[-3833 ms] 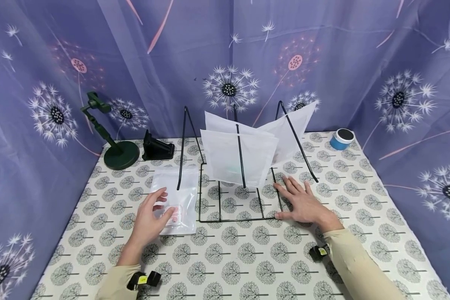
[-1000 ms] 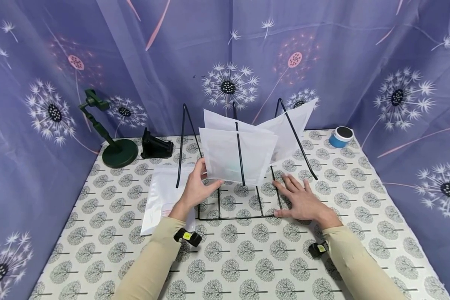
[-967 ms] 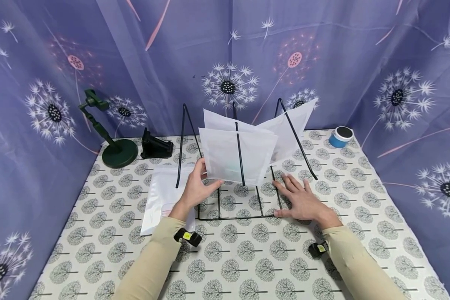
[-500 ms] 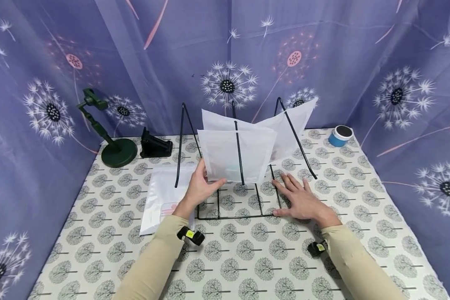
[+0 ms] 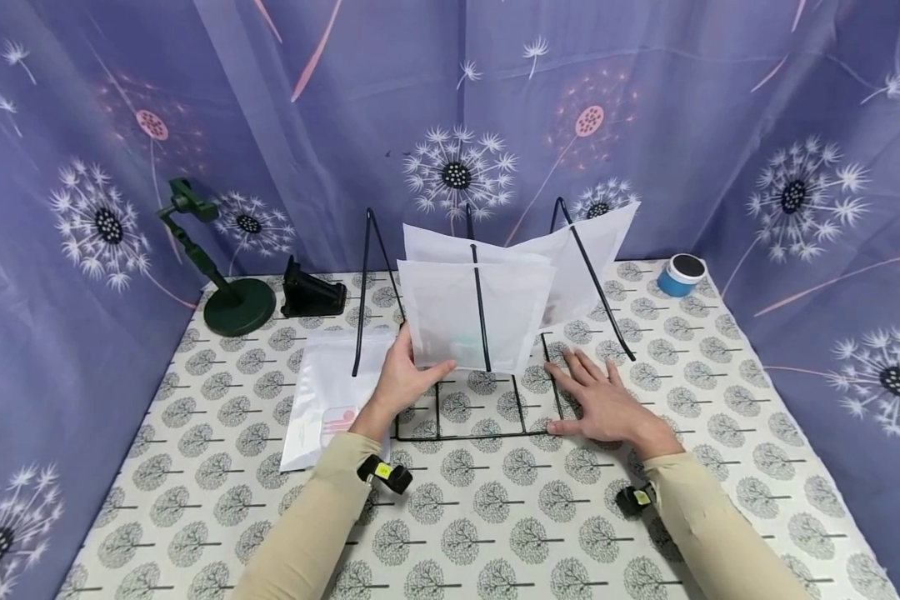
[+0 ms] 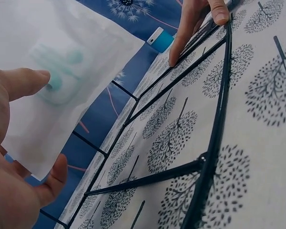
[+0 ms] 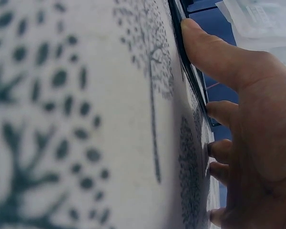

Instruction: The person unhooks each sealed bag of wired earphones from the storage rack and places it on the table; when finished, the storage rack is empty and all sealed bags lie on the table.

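Observation:
A white pouch (image 5: 438, 308) with a teal print showing through stands in the black wire rack (image 5: 480, 436), behind its middle upright. My left hand (image 5: 405, 375) pinches this pouch near its lower left corner. In the left wrist view the thumb (image 6: 24, 83) lies across the front of the pouch, with fingers behind its bottom edge. My right hand (image 5: 600, 404) lies with spread fingers on the table at the rack's right side; its thumb (image 7: 209, 50) touches the black wire in the right wrist view. A flat white pouch (image 5: 322, 367) with a pink print lies left of the rack.
Another white pouch (image 5: 607, 237) leans in the rack's right part. At the back left stand a green stand (image 5: 238, 307) and a black holder (image 5: 313, 292). A blue jar (image 5: 677, 283) sits at the back right. A purple curtain (image 5: 307, 167) surrounds the tree-print tablecloth (image 5: 495, 525).
My left hand has moved right from the flat pouch to the standing one, and the flat pouch has turned slightly. Over the last second only small shifts show; the right hand stays put.

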Available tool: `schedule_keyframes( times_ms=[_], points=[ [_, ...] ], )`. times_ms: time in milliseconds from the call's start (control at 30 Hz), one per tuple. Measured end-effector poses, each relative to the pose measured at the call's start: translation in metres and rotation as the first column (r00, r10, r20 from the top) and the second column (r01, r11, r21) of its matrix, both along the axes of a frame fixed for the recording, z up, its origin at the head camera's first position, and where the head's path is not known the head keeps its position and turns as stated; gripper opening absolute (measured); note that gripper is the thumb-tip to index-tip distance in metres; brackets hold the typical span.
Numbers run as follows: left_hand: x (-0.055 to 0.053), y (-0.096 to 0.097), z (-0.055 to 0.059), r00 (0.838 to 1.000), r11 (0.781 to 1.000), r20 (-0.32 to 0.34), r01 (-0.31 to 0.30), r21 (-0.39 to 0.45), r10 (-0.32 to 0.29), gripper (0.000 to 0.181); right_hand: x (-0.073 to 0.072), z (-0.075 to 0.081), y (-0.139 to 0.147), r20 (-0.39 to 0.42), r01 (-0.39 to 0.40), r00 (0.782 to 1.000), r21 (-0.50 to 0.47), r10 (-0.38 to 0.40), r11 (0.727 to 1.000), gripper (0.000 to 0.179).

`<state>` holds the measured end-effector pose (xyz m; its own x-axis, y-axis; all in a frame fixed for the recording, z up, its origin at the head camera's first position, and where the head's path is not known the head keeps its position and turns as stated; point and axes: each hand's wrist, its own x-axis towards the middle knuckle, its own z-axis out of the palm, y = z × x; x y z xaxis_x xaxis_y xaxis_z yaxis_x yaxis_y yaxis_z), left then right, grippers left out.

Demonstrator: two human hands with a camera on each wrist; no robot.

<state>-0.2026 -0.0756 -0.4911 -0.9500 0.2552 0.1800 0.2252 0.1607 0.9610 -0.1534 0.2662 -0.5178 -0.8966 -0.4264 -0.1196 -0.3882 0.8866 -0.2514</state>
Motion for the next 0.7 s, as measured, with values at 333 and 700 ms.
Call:
schedule_keyframes(
  times_ms=[333,700],
  points=[
    [-0.0001,0.0008,0.0011,0.999,1.0,0.034,-0.015,0.023,0.014,0.068,0.0001,0.0,0.0,0.009,0.009,1.0,-0.005,-0.009,1.0,0.104],
    [0.001,-0.0012,0.0039,0.992,1.0,0.121,0.022,0.007,-0.023,0.048,-0.0005,-0.0012,0.0006,0.008,0.005,1.0,0.0,-0.005,1.0,0.105]
  ],
)
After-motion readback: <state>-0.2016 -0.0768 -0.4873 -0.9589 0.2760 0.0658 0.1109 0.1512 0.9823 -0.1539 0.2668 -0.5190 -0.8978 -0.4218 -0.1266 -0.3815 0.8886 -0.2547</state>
